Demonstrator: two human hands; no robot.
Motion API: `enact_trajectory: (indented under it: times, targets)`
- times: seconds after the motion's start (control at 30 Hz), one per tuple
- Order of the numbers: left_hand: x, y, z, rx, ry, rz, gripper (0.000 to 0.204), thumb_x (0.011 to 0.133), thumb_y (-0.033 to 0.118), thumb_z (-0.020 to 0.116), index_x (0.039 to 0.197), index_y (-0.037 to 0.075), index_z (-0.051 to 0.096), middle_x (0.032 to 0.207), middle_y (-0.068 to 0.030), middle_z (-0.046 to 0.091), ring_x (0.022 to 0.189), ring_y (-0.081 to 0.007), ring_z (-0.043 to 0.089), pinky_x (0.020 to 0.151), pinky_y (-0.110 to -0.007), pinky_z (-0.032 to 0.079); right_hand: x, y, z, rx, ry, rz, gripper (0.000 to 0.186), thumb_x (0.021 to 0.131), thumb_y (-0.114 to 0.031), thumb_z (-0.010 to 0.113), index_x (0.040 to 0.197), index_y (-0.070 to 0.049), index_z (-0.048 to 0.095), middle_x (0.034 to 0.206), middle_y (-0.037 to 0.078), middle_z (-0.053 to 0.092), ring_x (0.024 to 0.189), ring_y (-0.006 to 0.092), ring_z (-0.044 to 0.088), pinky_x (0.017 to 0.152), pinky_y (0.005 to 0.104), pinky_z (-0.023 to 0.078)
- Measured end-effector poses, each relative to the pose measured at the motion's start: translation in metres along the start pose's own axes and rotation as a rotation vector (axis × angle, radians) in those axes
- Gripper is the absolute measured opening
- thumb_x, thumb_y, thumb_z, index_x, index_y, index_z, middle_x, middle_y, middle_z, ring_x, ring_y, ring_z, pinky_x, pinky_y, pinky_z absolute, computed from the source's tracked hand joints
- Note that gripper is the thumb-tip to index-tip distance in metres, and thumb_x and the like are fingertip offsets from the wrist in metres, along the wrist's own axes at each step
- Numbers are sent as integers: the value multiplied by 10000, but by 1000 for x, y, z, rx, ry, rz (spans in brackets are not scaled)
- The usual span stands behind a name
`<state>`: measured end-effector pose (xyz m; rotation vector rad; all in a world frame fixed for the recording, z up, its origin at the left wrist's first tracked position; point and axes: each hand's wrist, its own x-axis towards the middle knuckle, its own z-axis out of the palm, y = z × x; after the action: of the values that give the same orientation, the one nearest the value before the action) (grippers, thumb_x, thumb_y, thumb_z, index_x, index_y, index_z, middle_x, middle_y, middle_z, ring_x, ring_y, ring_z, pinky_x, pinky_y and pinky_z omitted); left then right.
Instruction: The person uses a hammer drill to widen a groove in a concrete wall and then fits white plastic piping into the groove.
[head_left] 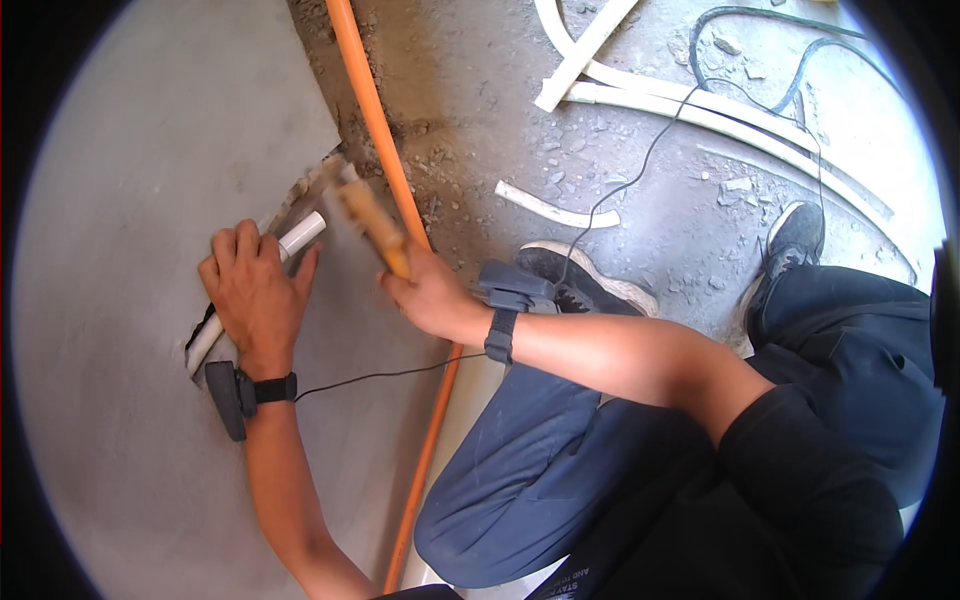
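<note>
From my remote feed, the grey wall [130, 200] fills the left side, beside a rubble-strewn floor [470, 60]. I see long white pipes [640, 100] lying loose there, and an orange pipe [376, 110] running past the wall's edge. The rough groove [304, 187] is already cut diagonally into the wall. The white pipe [303, 234] is partly in place: its lower stretch lies in the groove, while its upper end looks proud of it. I judge the job about midway, with seating that end and covering the groove left to do. The left hand [258, 295] is spread across the pipe, thumb apart; I can't tell whether it clasps or only presses. My right hand [432, 292] is wrapped around a wooden-handled tool [375, 222], its head blurred near the groove's upper end. 1 short white offcut [557, 208] lies on the floor.
</note>
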<state>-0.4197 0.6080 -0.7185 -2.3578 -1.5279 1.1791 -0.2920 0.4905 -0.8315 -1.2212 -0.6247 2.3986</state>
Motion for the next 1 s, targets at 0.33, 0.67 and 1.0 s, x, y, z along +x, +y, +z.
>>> enact_trajectory:
  times: [0.33, 0.67, 1.0]
  targets:
    - [2, -3, 1, 2, 9, -4, 273, 761, 312, 791, 819, 66, 685, 955, -28, 550, 1018, -229, 501, 861, -370, 384, 22, -25, 0, 169, 180, -39, 415, 940, -181, 645, 1245, 21, 451, 926, 123, 611, 652, 163, 628, 564, 304, 491]
    - [-1, -2, 6, 17, 33, 13, 246, 721, 250, 798, 821, 66, 668, 969, -30, 548, 1033, -232, 509, 856, -378, 383, 74, -57, 9, 838, -133, 94, 262, 960, -163, 655, 1134, -83, 475, 892, 27, 571, 612, 106, 544, 519, 261, 447]
    - [-2, -7, 5, 11, 31, 9, 237, 702, 225, 802, 809, 70, 658, 957, -28, 544, 1025, -236, 510, 842, -382, 384, 72, -68, 24, 1217, -109, 322, 187, 930, -63, 658, 1024, -96, 500, 794, -3, 529, 589, 85, 449, 517, 262, 373]
